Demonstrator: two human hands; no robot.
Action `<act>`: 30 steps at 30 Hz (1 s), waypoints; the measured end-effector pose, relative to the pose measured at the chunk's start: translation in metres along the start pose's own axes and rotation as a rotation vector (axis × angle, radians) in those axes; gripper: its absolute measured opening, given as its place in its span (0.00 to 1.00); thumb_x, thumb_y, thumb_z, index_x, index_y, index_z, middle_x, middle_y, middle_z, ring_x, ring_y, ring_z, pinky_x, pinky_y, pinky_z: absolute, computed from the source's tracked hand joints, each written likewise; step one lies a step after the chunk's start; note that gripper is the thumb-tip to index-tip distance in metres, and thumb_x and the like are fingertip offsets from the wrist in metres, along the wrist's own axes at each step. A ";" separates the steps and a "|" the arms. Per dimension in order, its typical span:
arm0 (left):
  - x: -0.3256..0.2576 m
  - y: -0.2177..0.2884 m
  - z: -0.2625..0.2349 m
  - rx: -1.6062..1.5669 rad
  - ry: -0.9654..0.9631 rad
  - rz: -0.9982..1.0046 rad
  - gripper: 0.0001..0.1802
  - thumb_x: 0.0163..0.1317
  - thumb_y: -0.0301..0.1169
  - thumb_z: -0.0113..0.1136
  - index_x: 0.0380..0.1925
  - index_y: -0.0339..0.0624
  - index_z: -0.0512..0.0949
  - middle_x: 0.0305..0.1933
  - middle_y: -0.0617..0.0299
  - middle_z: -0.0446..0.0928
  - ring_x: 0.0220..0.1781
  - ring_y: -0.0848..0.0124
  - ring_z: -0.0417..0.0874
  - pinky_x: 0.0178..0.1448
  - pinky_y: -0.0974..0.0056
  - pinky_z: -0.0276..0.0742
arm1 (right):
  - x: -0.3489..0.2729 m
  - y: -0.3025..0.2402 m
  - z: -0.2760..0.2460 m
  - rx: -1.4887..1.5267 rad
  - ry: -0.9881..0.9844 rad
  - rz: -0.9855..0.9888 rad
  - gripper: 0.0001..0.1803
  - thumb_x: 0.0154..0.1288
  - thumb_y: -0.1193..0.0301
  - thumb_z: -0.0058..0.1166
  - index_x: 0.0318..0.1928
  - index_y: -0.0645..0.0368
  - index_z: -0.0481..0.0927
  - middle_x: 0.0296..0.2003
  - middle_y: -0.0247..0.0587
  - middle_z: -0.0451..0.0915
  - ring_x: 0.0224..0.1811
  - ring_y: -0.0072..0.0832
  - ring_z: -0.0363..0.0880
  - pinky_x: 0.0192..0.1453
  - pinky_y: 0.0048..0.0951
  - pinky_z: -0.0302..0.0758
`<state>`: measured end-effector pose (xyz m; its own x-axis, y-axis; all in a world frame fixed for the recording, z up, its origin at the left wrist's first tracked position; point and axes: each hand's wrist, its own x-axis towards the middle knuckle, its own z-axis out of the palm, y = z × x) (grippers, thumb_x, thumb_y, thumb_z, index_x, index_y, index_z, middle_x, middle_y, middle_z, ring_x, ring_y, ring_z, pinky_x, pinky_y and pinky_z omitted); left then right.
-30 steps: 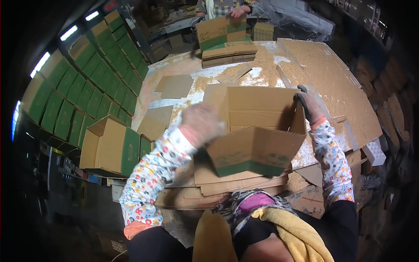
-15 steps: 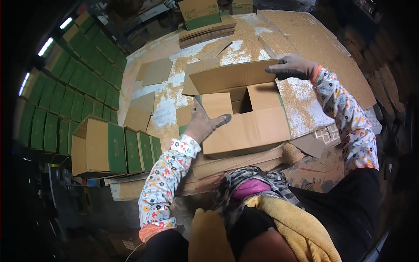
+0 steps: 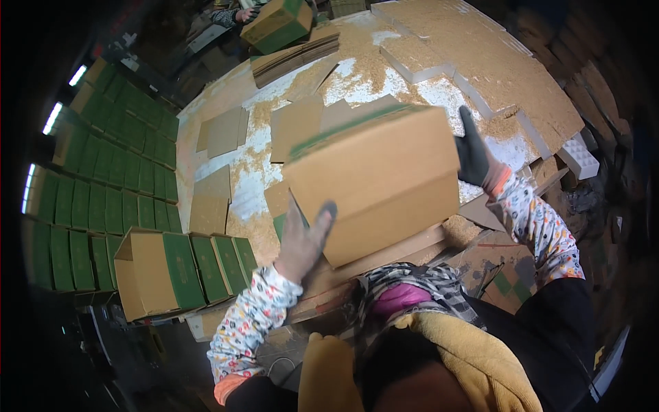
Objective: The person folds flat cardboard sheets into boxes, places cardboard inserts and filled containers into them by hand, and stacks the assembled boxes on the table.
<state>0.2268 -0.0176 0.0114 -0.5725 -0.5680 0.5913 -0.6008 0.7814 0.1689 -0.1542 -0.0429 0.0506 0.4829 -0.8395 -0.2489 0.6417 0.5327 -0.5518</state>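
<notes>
A brown cardboard box [image 3: 374,182] with a green stripe along its far edge is lifted between my two gloved hands in front of my chest. My left hand [image 3: 302,240] presses flat against the box's lower left side. My right hand [image 3: 473,154] in a dark glove presses on its right end. The box's plain closed face is turned toward me. A stack of flattened cartons [image 3: 405,250] lies under it at the table's near edge.
The worktable [image 3: 254,172] is strewn with sawdust and flat cardboard sheets [image 3: 223,130]. Folded green-and-brown boxes [image 3: 171,271] stand in a row at my left, with more stacked green boxes [image 3: 103,172] beyond. Another person's hand [image 3: 244,14] holds a box [image 3: 278,24] at the far end.
The box was lying open-topped on the pile with its flaps up; now it is turned over and raised between both hands, closed face toward me.
</notes>
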 end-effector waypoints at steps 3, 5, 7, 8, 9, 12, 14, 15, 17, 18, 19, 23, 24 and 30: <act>-0.003 0.019 -0.027 -0.106 -0.227 -0.036 0.21 0.53 0.27 0.60 0.49 0.42 0.73 0.56 0.42 0.67 0.59 0.43 0.68 0.68 0.39 0.57 | 0.015 -0.033 0.009 -0.281 -0.024 0.089 0.46 0.66 0.37 0.36 0.65 0.68 0.62 0.60 0.57 0.70 0.63 0.39 0.69 0.68 0.41 0.63; -0.052 -0.043 -0.019 0.030 -0.495 0.097 0.20 0.52 0.30 0.62 0.46 0.41 0.74 0.62 0.41 0.62 0.64 0.46 0.65 0.68 0.31 0.52 | 0.055 -0.021 -0.008 -1.175 0.066 0.100 0.38 0.68 0.46 0.43 0.62 0.69 0.64 0.57 0.60 0.72 0.61 0.42 0.71 0.66 0.41 0.65; 0.003 -0.037 -0.005 -0.139 -0.105 -0.328 0.31 0.55 0.33 0.62 0.59 0.40 0.65 0.65 0.39 0.58 0.68 0.45 0.59 0.72 0.41 0.52 | 0.082 -0.009 -0.032 -1.683 0.234 -0.136 0.31 0.69 0.54 0.46 0.62 0.65 0.65 0.57 0.62 0.72 0.61 0.45 0.71 0.66 0.40 0.66; 0.040 -0.025 -0.005 -0.370 0.128 -0.542 0.36 0.56 0.35 0.62 0.63 0.41 0.60 0.66 0.38 0.57 0.69 0.43 0.58 0.73 0.45 0.52 | 0.072 0.004 -0.019 -1.499 0.436 -0.307 0.29 0.69 0.56 0.46 0.63 0.62 0.66 0.57 0.62 0.72 0.61 0.46 0.70 0.65 0.39 0.66; 0.056 -0.041 0.008 -0.275 0.079 -0.558 0.39 0.56 0.36 0.63 0.65 0.40 0.57 0.66 0.38 0.57 0.68 0.41 0.58 0.72 0.49 0.53 | 0.079 0.009 -0.025 -1.666 0.298 -0.361 0.28 0.68 0.57 0.49 0.62 0.62 0.67 0.58 0.61 0.71 0.62 0.47 0.69 0.66 0.39 0.65; 0.118 -0.042 0.019 0.108 -0.329 -0.857 0.38 0.57 0.37 0.62 0.64 0.37 0.58 0.63 0.35 0.60 0.63 0.42 0.63 0.67 0.50 0.60 | 0.094 0.004 -0.060 -1.658 -0.125 -1.019 0.29 0.67 0.57 0.53 0.61 0.62 0.69 0.53 0.51 0.76 0.54 0.41 0.76 0.59 0.36 0.71; 0.107 -0.064 0.026 -0.062 -0.349 -0.865 0.36 0.55 0.34 0.63 0.62 0.36 0.61 0.61 0.33 0.60 0.59 0.41 0.67 0.64 0.50 0.64 | 0.084 -0.009 -0.118 -1.342 0.126 -0.747 0.28 0.68 0.55 0.51 0.60 0.63 0.70 0.48 0.48 0.77 0.48 0.36 0.76 0.54 0.32 0.72; 0.094 -0.059 0.027 0.103 -0.407 -0.758 0.35 0.55 0.30 0.62 0.62 0.36 0.61 0.60 0.36 0.62 0.59 0.42 0.67 0.62 0.50 0.65 | 0.077 -0.017 -0.147 -0.975 0.294 -0.497 0.29 0.69 0.53 0.49 0.59 0.64 0.71 0.44 0.45 0.77 0.42 0.31 0.76 0.49 0.29 0.73; 0.091 -0.047 0.025 0.147 -0.385 -0.679 0.36 0.52 0.24 0.62 0.62 0.36 0.59 0.57 0.39 0.63 0.59 0.43 0.67 0.62 0.50 0.65 | 0.069 -0.044 -0.213 -1.185 0.808 -0.488 0.34 0.66 0.48 0.49 0.56 0.67 0.72 0.46 0.52 0.78 0.41 0.36 0.78 0.52 0.33 0.74; 0.099 -0.042 0.029 0.157 -0.393 -0.700 0.37 0.51 0.22 0.61 0.62 0.37 0.59 0.57 0.40 0.63 0.59 0.43 0.67 0.63 0.50 0.65 | 0.058 -0.072 -0.254 -1.257 1.108 -0.480 0.37 0.63 0.46 0.51 0.57 0.69 0.71 0.52 0.62 0.74 0.48 0.46 0.77 0.59 0.39 0.70; 0.111 -0.040 0.037 0.146 -0.421 -0.690 0.37 0.51 0.22 0.61 0.62 0.36 0.59 0.57 0.41 0.64 0.59 0.44 0.67 0.62 0.51 0.65 | 0.046 -0.095 -0.324 -1.227 1.360 -0.606 0.37 0.62 0.47 0.52 0.56 0.70 0.71 0.53 0.62 0.72 0.50 0.48 0.75 0.60 0.40 0.69; 0.117 -0.042 0.044 0.304 -0.455 -0.689 0.35 0.50 0.22 0.62 0.60 0.35 0.61 0.56 0.42 0.65 0.59 0.44 0.66 0.63 0.50 0.62 | 0.054 -0.176 -0.446 -0.907 1.990 -0.043 0.47 0.62 0.34 0.36 0.62 0.67 0.65 0.60 0.64 0.64 0.66 0.56 0.57 0.69 0.48 0.52; 0.123 -0.041 0.040 0.273 -0.507 -0.724 0.35 0.50 0.22 0.61 0.60 0.33 0.60 0.56 0.41 0.64 0.58 0.44 0.66 0.63 0.50 0.62 | 0.072 -0.182 -0.440 -0.929 1.960 0.059 0.46 0.65 0.36 0.34 0.66 0.65 0.60 0.63 0.64 0.59 0.67 0.60 0.55 0.70 0.50 0.51; 0.145 -0.029 0.038 0.314 -0.586 -0.764 0.36 0.60 0.40 0.61 0.63 0.32 0.59 0.62 0.34 0.60 0.64 0.41 0.62 0.69 0.46 0.57 | 0.088 -0.173 -0.496 -0.352 1.636 -1.191 0.45 0.57 0.58 0.64 0.65 0.73 0.56 0.58 0.46 0.66 0.59 0.33 0.67 0.61 0.26 0.65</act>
<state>0.1400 -0.1327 0.0622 -0.1062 -0.9909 -0.0830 -0.9922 0.1001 0.0747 -0.5183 -0.2616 -0.2703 -0.9949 -0.0856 0.0528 -0.0438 -0.1043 -0.9936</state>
